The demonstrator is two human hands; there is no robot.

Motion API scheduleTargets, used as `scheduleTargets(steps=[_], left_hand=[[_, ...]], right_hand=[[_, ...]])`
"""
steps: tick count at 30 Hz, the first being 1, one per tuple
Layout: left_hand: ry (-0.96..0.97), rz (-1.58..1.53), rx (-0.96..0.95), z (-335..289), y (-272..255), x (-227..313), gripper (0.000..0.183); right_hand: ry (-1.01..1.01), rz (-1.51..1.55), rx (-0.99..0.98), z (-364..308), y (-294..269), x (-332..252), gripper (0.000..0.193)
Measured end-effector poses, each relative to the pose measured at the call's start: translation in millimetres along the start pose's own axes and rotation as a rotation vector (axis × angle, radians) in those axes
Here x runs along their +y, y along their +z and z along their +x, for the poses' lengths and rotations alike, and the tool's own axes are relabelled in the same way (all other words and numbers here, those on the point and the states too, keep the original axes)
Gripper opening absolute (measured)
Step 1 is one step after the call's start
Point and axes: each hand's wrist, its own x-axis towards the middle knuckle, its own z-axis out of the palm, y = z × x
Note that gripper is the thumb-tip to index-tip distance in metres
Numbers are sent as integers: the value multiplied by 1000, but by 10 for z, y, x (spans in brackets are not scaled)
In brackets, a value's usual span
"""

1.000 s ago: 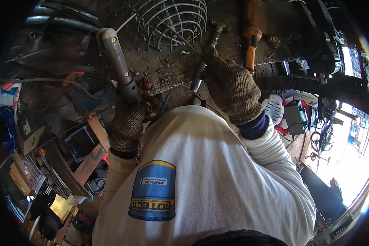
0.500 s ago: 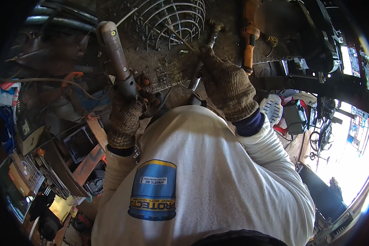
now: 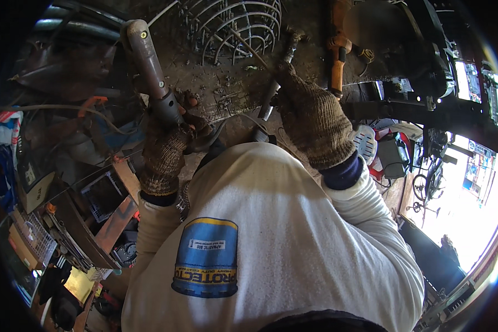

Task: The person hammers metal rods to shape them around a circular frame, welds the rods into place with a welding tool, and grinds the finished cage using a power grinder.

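From where I'm standing, the brown handle [image 3: 149, 61] sits at the upper left of the frame, its lower end in the gloved left hand [image 3: 163, 155], whose fingers are curled round it, a full grip with no gap I can make out. Its long axis runs up the frame and leans a little left, the rounded end with a screw in it pointing away from the person, and a thin wire [image 3: 163, 13] slants up and right from beside that end. At upper centre the gloved right hand [image 3: 315, 122] has its fingers drawn together round a slim rod [image 3: 249, 48], which points up and left; a metal bar [image 3: 268, 102] passes by the same fingers, leaning up and right, and I can't tell whether they have hold of it too. Beyond them a domed wire cage [image 3: 239, 23] rests on the grimy counter [image 3: 221, 83], with an orange tool [image 3: 337, 66] to its right. As for containers, a dark crate [image 3: 100, 195] sits at the left, its contents too dim to tell, and a brown carton [image 3: 22, 243] stands beside a pale mesh basket [image 3: 41, 235] at the far left, their insides unclear.
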Motion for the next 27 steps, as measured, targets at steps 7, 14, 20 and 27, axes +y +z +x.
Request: scheduleTargets(steps=[7,14,20,27], left_hand=[[-63,-16,-68,69,-112,-24,45],[-108,-4,-10,44,19,62,47],[-157,327,272,-56,-19,55,51],[-125,227,181,-30,-38,58,51]], right_hand=[[44,4,-4,-67,21,-166,38],[48,-18,-16,-125,211,-64,49],[12,-22,27,-145,418,126,53],[-77,-26,62,-118,453,277,55]])
